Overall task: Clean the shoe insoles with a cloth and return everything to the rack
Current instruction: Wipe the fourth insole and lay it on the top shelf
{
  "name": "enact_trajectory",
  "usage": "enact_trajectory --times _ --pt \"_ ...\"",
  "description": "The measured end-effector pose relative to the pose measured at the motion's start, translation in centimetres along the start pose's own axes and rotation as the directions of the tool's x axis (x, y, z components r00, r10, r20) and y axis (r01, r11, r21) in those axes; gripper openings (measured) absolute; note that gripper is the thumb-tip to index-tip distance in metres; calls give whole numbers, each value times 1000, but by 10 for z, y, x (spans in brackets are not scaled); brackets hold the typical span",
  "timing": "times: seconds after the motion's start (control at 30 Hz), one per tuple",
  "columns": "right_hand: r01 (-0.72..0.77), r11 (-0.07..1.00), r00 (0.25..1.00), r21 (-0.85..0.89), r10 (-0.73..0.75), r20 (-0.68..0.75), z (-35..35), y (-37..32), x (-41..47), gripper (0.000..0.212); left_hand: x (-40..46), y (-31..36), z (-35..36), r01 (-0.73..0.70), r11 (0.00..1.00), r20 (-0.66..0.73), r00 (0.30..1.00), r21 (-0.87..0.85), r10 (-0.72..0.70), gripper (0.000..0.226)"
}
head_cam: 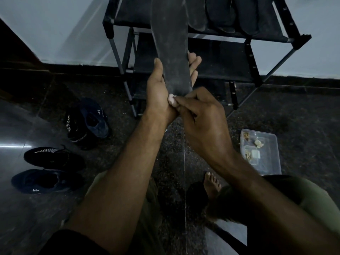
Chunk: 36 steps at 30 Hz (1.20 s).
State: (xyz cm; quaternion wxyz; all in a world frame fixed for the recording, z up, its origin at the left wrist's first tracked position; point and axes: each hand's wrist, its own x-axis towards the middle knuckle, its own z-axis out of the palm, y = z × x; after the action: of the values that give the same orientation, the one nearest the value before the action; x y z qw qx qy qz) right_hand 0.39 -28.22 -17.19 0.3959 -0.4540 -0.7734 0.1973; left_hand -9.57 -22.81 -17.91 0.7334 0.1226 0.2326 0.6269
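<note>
You're wiping the heel end of an insole held up before the shoe rack.

Your left hand (158,85) grips the dark insole (171,43), thumb and fingers curled round its edges, toe end toward 12 o'clock over the rack (272,36). Your right hand (200,115) pinches a small white cloth wad (171,99) at the heel, at 6 o'clock of the insole. The wad is tiny; I judge it may slip out, or the insole may bend under pressure. Shoes (92,122) lie at 9 o'clock.
</note>
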Motion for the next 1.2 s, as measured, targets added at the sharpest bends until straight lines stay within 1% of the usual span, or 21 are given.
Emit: enact_trajectory --times 0.13,0.17,0.2,0.23,0.3,0.33,0.4,0.43,0.53,0.6,0.7,0.83,0.97,1.2 --pt "-50 998 997 30 52 -61 2 -2 10 18 -2 -4 1 12 998 38 999 54 -14 66" --pt "-64 996 996 62 67 -51 3 -2 12 19 -2 -3 0 9 999 40 999 48 -11 67" --pt "-40 998 999 57 42 -32 3 -1 11 19 -2 -1 0 9 1000 40 999 27 -10 69" --pt "-1 1000 1000 -1 0 -12 3 0 9 19 -2 1 0 9 1000 37 999 2 -10 70" --pt "111 975 994 -192 -108 30 0 8 4 26 -1 5 -1 -2 1000 18 1000 -28 3 69" --pt "109 968 994 -227 -105 28 -3 13 2 31 0 6 -1 -8 1000 7 1000 -30 9 68" --pt "58 976 998 -209 -63 -14 -9 21 4 39 1 6 1 -16 999 -6 1000 -28 15 68" --pt "32 980 998 -196 -42 -45 -12 24 6 39 1 5 1 -20 999 -12 1000 -25 19 68" --pt "-31 986 993 -164 11 -118 -14 31 18 32 1 2 5 -30 999 -24 999 -22 30 71" --pt "-40 989 990 -143 20 -140 -12 33 25 27 2 1 5 -37 999 -29 999 -33 36 73" --pt "-34 990 990 -136 15 -138 -9 33 22 23 3 3 3 -22 998 -31 999 -59 20 75" --pt "-29 985 996 -168 13 -91 -4 28 -1 21 3 4 0 -50 997 -53 998 -64 47 70" --pt "-14 992 998 -123 7 -60 -3 19 -13 22 2 2 0 -71 996 -69 995 -50 67 68" --pt "8 976 992 -219 -35 -119 -11 29 23 26 0 -1 5 38 999 -26 999 -15 -38 82"
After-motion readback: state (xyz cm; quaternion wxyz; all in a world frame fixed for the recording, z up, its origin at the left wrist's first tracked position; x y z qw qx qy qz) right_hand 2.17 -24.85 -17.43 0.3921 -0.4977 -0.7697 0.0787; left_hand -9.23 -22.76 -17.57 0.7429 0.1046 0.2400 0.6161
